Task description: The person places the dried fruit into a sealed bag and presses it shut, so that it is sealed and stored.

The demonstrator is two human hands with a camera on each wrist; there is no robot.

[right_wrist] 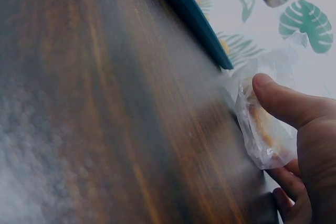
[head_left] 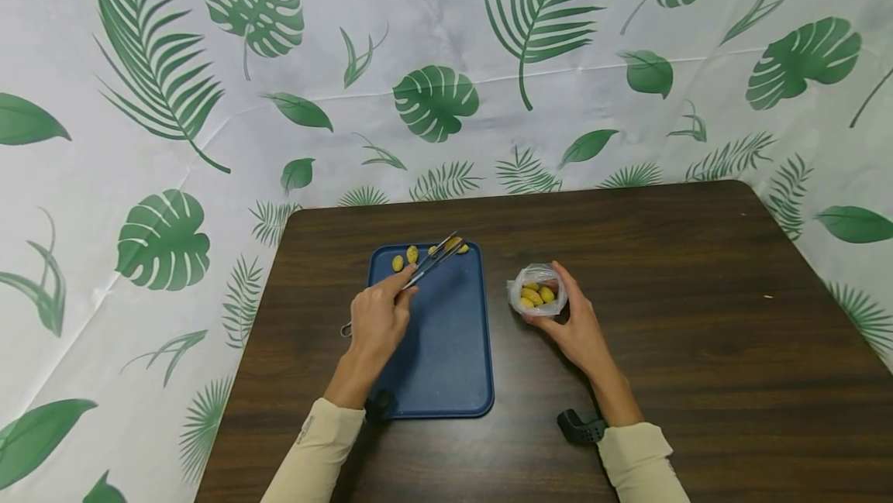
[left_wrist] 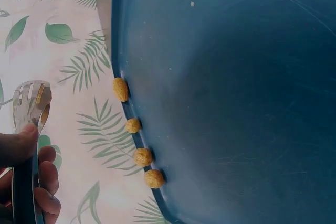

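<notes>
My left hand (head_left: 379,317) grips metal tongs (head_left: 427,264) over the far part of a blue tray (head_left: 446,363). Between the tong tips, in the left wrist view, sits a small yellow-brown nut-like piece (left_wrist: 40,94). Several similar pieces (left_wrist: 143,157) lie along the tray's far edge. To the right of the tray, my right hand (head_left: 574,325) holds a clear plastic bag (head_left: 515,294) upright by its side, thumb and fingers around it. The bag's mouth is open, and more yellow pieces (head_left: 532,296) show inside. The right wrist view shows my thumb (right_wrist: 275,95) pressed against the bag's plastic.
Both the tray and the bag are on a dark wooden table (head_left: 698,317). A white curtain (head_left: 349,131) with green leaf prints hangs behind the table and along its left side. A tiny pale scrap (head_left: 768,297) lies on the right part of the tabletop.
</notes>
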